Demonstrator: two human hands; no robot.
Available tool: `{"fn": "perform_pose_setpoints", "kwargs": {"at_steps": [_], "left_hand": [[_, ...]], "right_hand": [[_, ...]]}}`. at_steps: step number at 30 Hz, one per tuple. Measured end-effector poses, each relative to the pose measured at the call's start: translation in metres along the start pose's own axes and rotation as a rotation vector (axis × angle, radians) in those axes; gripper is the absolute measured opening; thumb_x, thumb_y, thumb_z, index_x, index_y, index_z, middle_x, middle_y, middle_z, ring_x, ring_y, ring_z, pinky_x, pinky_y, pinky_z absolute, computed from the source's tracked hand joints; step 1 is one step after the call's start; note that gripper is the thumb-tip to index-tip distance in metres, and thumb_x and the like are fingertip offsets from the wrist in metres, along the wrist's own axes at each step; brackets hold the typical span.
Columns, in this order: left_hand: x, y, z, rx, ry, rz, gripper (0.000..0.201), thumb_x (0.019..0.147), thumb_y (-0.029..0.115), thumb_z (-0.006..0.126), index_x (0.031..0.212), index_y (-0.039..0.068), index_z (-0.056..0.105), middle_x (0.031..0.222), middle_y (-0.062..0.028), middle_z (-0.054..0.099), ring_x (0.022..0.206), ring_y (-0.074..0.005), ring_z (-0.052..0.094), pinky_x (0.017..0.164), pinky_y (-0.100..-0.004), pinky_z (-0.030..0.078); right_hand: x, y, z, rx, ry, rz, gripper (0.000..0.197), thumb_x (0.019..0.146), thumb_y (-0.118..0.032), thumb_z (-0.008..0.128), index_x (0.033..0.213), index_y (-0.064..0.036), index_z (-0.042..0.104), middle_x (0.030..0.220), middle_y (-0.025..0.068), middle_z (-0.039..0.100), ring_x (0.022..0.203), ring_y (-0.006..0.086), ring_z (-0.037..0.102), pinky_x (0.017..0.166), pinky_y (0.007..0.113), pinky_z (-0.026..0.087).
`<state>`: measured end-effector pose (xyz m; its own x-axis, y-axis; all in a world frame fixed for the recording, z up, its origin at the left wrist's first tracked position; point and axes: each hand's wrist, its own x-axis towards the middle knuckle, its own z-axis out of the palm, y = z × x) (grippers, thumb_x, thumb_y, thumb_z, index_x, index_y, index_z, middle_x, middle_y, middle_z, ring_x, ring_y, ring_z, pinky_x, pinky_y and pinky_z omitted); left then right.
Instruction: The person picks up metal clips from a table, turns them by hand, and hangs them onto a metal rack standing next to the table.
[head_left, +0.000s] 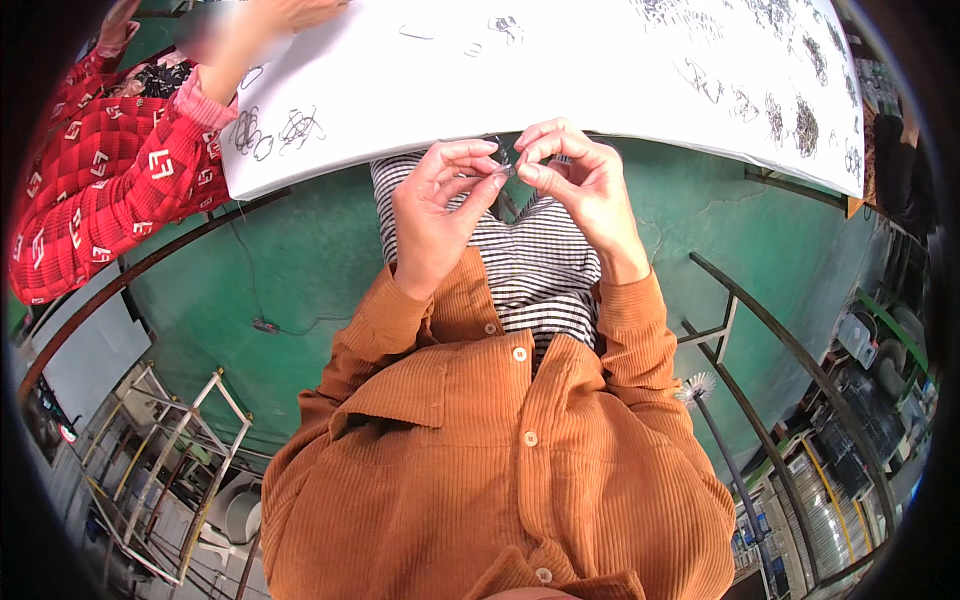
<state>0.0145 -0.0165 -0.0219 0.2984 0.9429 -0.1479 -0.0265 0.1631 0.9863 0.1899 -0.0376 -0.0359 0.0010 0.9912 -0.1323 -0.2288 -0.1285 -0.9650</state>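
Note:
In front of the table's near edge, my left hand (440,205) and my right hand (583,190) are raised close together above my lap. The left thumb and fingertips pinch a small, thin, dark wire-like piece (505,168), too fine to name exactly. My right thumb and forefinger curl round in a pinch beside it; whether they grip the same piece is hard to see. Beyond the hands, the white-covered table (400,100) carries black thin loops (300,126) at left and several tangled black clusters (806,128) at right.
At the left, a person in a red patterned sleeve (130,180) reaches over the table. A metal frame rack (165,470) stands lower left, curved dark bars (790,350) run at right, and a round brush (697,388) is near my right elbow. The floor (200,270) is green.

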Motion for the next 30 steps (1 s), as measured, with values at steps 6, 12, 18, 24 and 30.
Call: {"fn": "perform_pose_setpoints", "kwargs": {"at_steps": [6,12,18,24,30], "left_hand": [[0.000,0.001,0.004,0.052,0.002,0.026,0.031,0.082,-0.009,0.067,0.111,-0.003,0.059,0.103,-0.0081,0.063,0.095,-0.0126,0.062,0.083,-0.0257,0.054],[0.036,-0.005,-0.016,0.565,0.036,0.258,0.020,0.084,-0.005,0.065,0.104,-0.001,0.068,0.099,-0.0103,0.067,0.083,-0.0153,0.066,0.078,-0.0272,0.054],[0.124,-0.040,-0.016,0.868,0.178,0.509,0.019,0.082,0.010,0.069,0.100,0.003,0.071,0.089,-0.0113,0.067,0.076,-0.0211,0.067,0.070,-0.0316,0.053],[0.138,-0.031,-0.010,1.113,0.117,0.463,0.016,0.080,0.011,0.069,0.093,0.003,0.072,0.086,-0.0109,0.066,0.076,-0.0256,0.066,0.069,-0.0357,0.053],[0.142,-0.020,-0.020,1.178,0.030,0.415,0.016,0.078,0.005,0.066,0.093,0.004,0.072,0.091,-0.0125,0.067,0.083,-0.0254,0.067,0.074,-0.0346,0.053]], "right_hand": [[0.004,0.004,0.005,-0.043,0.047,-0.151,0.007,0.083,-0.003,0.070,0.088,-0.0020,0.066,0.096,0.0043,0.064,0.089,0.0100,0.060,0.075,0.024,0.050],[-0.007,-0.001,0.013,-0.033,0.138,-0.144,0.007,0.084,-0.001,0.069,0.086,0.0000,0.063,0.088,0.0054,0.064,0.083,0.0121,0.060,0.077,0.027,0.050],[-0.008,0.001,0.012,-0.160,0.148,-0.270,0.006,0.083,0.000,0.069,0.085,-0.0012,0.063,0.087,0.0061,0.064,0.080,0.0136,0.061,0.073,0.027,0.049],[-0.011,0.007,0.011,-0.206,0.145,-0.252,0.008,0.081,0.001,0.069,0.084,-0.0004,0.061,0.085,0.0072,0.064,0.080,0.0157,0.062,0.075,0.028,0.049],[-0.012,0.008,0.009,-0.272,0.152,-0.251,0.008,0.081,0.002,0.068,0.084,-0.0005,0.062,0.084,0.0070,0.063,0.078,0.0157,0.062,0.072,0.028,0.050]]}}
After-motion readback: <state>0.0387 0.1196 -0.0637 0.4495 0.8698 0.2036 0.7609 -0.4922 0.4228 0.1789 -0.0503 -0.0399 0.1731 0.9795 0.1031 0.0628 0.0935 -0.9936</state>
